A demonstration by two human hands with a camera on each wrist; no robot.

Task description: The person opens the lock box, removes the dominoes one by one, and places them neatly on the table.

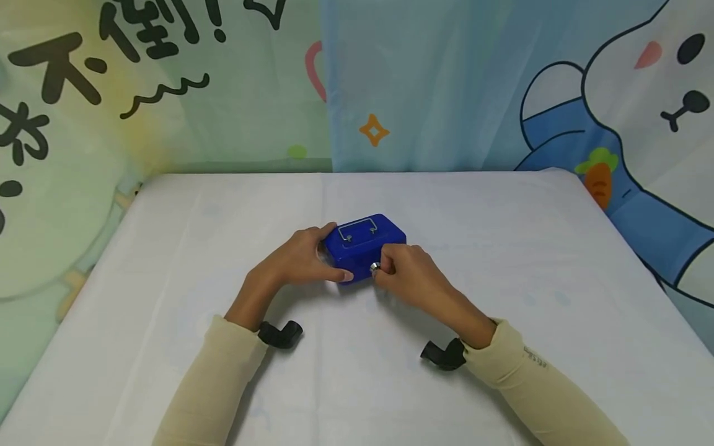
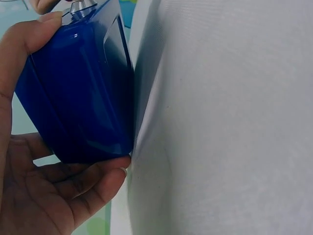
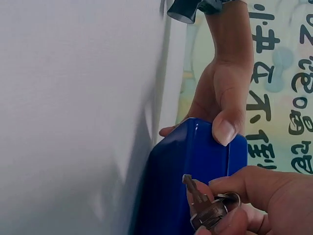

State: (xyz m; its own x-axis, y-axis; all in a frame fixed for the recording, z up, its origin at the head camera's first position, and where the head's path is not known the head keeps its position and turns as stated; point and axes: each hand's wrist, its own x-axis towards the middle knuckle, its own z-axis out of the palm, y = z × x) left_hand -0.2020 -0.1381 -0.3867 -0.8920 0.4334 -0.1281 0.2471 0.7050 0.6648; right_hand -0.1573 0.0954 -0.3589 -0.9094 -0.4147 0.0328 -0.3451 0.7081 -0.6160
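A blue metal cash box [image 1: 365, 254] with a thin wire handle [image 1: 357, 228] on its lid sits on the white-covered table. My left hand [image 1: 305, 255] grips the box's left end, thumb on the front face and fingers round the far side. At the front, my right hand [image 1: 409, 272] pinches small metal keys on a ring. One key [image 3: 198, 196] shows its blade pointing away from the fingers, with the ring [image 3: 236, 199] beside the thumb. A silver lock [image 2: 82, 6] protrudes from the front face near my left thumb. Whether a key sits inside the lock, I cannot tell.
White cloth [image 1: 346, 371] covers the table all round the box. Black wrist cameras [image 1: 281, 334] sit at both sleeve cuffs. Behind the table hangs a printed curtain [image 1: 424, 87] with cartoon figures and writing.
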